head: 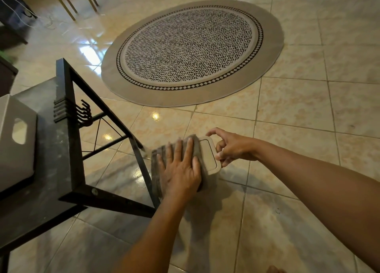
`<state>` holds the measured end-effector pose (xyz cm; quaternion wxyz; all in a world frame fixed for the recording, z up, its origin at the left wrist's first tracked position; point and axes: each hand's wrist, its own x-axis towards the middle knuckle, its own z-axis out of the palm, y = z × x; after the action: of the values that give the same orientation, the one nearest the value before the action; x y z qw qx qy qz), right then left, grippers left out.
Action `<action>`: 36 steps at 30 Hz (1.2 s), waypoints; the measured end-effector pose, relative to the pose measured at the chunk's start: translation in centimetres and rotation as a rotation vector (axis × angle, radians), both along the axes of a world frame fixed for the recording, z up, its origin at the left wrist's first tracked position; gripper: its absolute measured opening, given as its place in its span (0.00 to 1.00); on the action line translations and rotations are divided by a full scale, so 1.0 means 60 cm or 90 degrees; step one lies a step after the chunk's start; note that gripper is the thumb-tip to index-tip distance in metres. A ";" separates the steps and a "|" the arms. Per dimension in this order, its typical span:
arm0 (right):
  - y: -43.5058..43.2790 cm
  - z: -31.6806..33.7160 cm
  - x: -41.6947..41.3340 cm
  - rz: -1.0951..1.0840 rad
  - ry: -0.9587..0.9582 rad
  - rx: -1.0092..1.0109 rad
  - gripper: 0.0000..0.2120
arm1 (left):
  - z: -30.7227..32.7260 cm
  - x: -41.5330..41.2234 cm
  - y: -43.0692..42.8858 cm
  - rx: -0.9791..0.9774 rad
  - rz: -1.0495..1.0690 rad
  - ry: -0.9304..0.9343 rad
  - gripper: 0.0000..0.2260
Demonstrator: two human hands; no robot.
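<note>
A stack of several flat, rounded-rectangle grey and beige pieces [208, 157] is fanned out above the tiled floor, beside the black table's leg. My left hand [181, 167] lies flat on the grey pieces with its fingers straight. My right hand [228, 147] pinches the right edge of the beige top piece with thumb and curled fingers. What the pieces rest on is hidden beneath them.
A black metal-framed table [67, 141] with a dark top fills the left, carrying a grey box [16, 143] with a handle hole. Black hooks [82, 112] hang on its frame. A round patterned rug [191, 50] lies ahead on the glossy tiles.
</note>
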<state>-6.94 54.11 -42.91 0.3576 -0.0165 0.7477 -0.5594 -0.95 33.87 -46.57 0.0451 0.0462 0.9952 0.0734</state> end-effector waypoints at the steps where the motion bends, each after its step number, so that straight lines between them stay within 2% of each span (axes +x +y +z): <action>1: -0.001 0.000 -0.001 0.004 0.002 0.002 0.33 | 0.001 0.019 0.000 -0.011 0.014 0.003 0.26; 4: -0.004 0.000 -0.005 0.015 0.004 0.007 0.33 | 0.001 0.043 0.035 0.006 -0.045 0.006 0.26; 7: -0.007 0.001 0.000 0.005 0.000 0.006 0.35 | 0.009 0.006 0.056 0.014 -0.086 -0.003 0.25; 11: -0.009 0.004 0.005 -0.014 0.003 0.016 0.33 | 0.005 -0.008 0.007 0.029 0.087 -0.023 0.27; 13: -0.013 0.003 0.001 -0.006 0.003 0.020 0.33 | 0.007 0.021 0.010 0.046 0.118 -0.031 0.27; 18: -0.016 0.000 0.000 -0.002 -0.001 0.020 0.35 | 0.007 0.017 0.052 0.022 -0.019 -0.028 0.27; 24: -0.022 0.003 0.004 -0.015 0.010 0.036 0.34 | 0.011 0.013 -0.009 0.034 0.155 -0.041 0.28; 27: -0.021 0.005 0.002 -0.005 0.003 0.026 0.33 | 0.007 0.041 0.030 0.025 0.044 -0.028 0.28; 30: -0.018 0.004 0.006 -0.010 0.007 0.022 0.34 | 0.004 0.004 0.043 0.022 -0.042 -0.015 0.27; 34: -0.021 0.006 0.009 -0.034 0.011 0.034 0.34 | 0.012 -0.017 -0.015 0.064 0.153 -0.019 0.28; 36: -0.024 0.008 0.007 -0.026 0.012 0.039 0.34 | 0.014 0.016 -0.019 0.076 0.189 -0.026 0.28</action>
<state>-6.50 52.65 -42.43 0.3391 0.0042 0.7681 -0.5431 0.02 32.72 -45.75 0.0509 -0.1005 0.9838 0.1393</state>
